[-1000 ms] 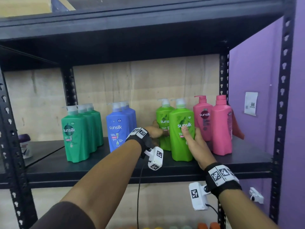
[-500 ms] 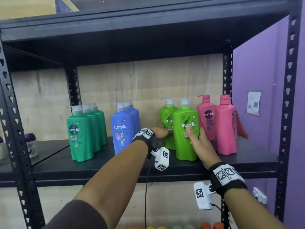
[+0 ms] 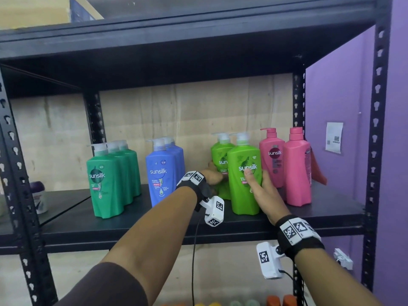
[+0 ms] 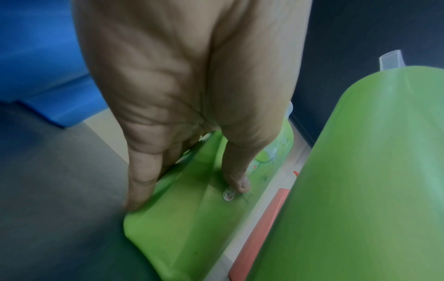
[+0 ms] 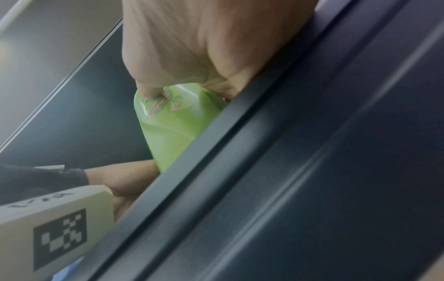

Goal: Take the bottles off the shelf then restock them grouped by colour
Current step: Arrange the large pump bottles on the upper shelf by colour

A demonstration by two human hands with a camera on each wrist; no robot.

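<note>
Bottles stand grouped on the black shelf: three dark green, two blue, two lime green and two pink. My left hand grips the rear lime bottle. In the left wrist view the thumb lies on the face of the rear lime bottle and the fingers run down its left side. My right hand holds the front lime bottle, thumb across the label and fingers hidden round its right side. Both bottles stand upright on the shelf.
A purple-lidded white jar stands on the neighbouring shelf at far left. An orange object leans behind the pink bottles. Black uprights frame the bay and the shelf above hangs low. Coloured caps show on a lower level.
Both hands stay on the two lime bottles, which keep their places. The head view has drifted slightly, nothing else differs.
</note>
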